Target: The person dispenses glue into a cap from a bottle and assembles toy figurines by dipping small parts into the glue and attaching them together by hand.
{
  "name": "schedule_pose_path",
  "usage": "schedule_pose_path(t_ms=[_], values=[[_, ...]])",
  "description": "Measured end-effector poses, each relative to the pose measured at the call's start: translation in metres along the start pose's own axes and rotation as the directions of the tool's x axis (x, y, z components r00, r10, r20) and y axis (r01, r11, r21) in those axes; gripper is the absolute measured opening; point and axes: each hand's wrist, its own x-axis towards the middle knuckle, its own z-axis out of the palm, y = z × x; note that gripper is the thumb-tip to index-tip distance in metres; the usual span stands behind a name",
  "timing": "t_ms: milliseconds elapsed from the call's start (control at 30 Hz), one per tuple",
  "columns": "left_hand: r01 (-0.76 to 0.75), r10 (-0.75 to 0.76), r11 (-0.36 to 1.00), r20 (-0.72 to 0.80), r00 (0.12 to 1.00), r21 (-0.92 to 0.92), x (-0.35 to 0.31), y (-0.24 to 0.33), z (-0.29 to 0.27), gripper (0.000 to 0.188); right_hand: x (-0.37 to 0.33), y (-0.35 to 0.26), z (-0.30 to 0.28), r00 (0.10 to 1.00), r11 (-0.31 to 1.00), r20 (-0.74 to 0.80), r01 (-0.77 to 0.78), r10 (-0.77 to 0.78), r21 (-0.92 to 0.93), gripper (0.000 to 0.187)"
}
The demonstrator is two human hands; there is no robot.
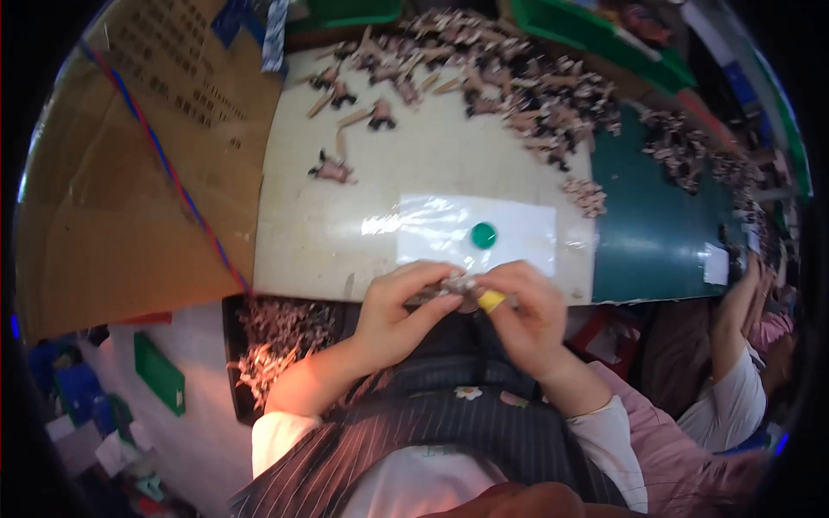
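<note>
At the near edge of the table, the left hand and right hand pinch a small piece, maybe working on it, which seems to need a steady grip next.

Workshop: worktable, heaped small figures

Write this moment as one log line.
left hand: pinching small greyish piece; right hand: touching piece, small yellow item; round green object on shiny white sheet; small pink-and-black figures heaped beyond

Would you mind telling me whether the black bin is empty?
Not empty: the bin holds a heap of small brown and pinkish pieces.
</note>
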Motion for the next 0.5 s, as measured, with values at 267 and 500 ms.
schedule_pose_path(t_ms=[267,500], values=[[-0.097,0.092,0.988,0.044,0.995,0.118,-0.017,-0.01,0.002,0.025,-0.024,-0.001,0.001,0.979,0.968,0.069,-0.198,0.189,0.152,0.016],[-0.233,0.23,0.954,0.038,0.972,0.188,-0.013,0.015,0.005,0.024,-0.029,-0.024,0.011,0.993,0.982,-0.066,0.081,-0.093,-0.17,0.023]])
